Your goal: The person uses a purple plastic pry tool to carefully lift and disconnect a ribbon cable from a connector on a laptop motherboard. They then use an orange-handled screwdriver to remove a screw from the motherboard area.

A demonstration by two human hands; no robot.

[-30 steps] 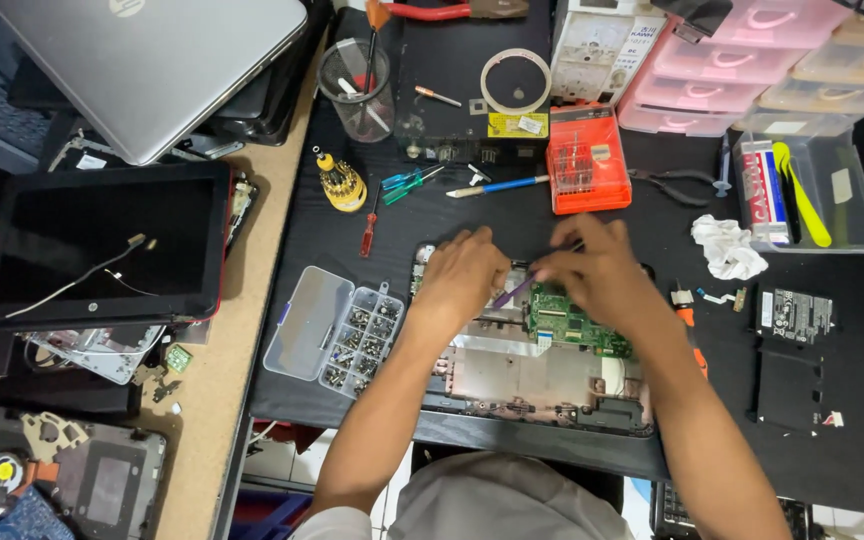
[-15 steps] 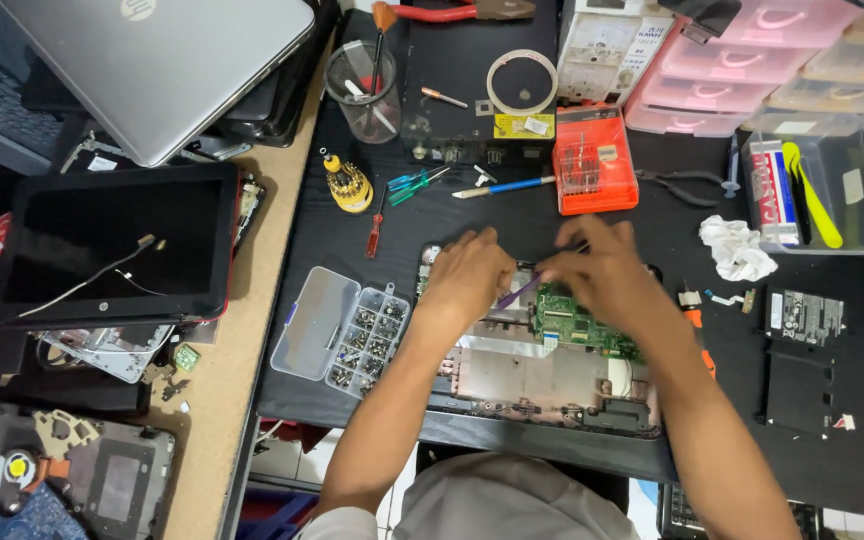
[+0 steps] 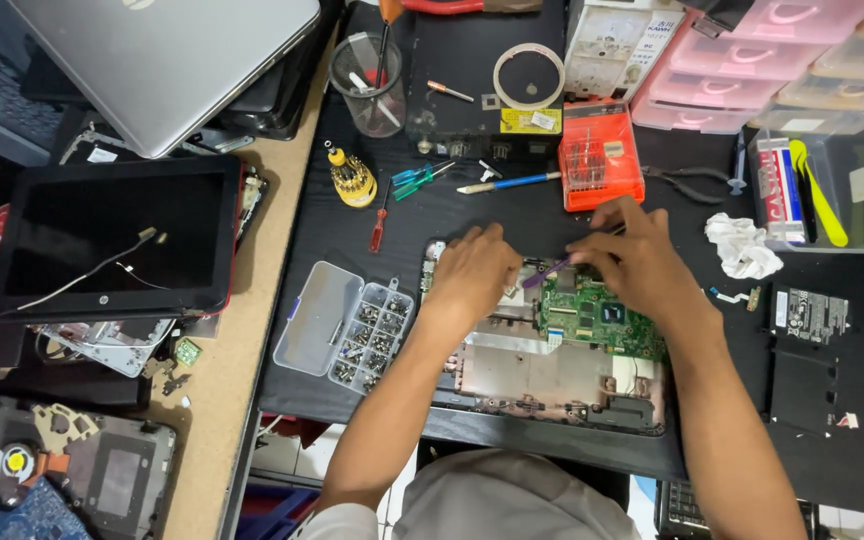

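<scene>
Green circuit board point(image 3: 600, 318) sits in the opened laptop base point(image 3: 552, 375) at the near edge of the black mat, components up for access. Right hand point(image 3: 642, 262) pinches a thin purple tool point(image 3: 544, 272), tip angled down at the board's upper left corner. Left hand point(image 3: 472, 275) presses flat just left of the board, fingers curled, likely steadying the base. Left of the base, an open screw organizer point(image 3: 347, 327); beyond the board, an orange bit case point(image 3: 600, 155).
</scene>
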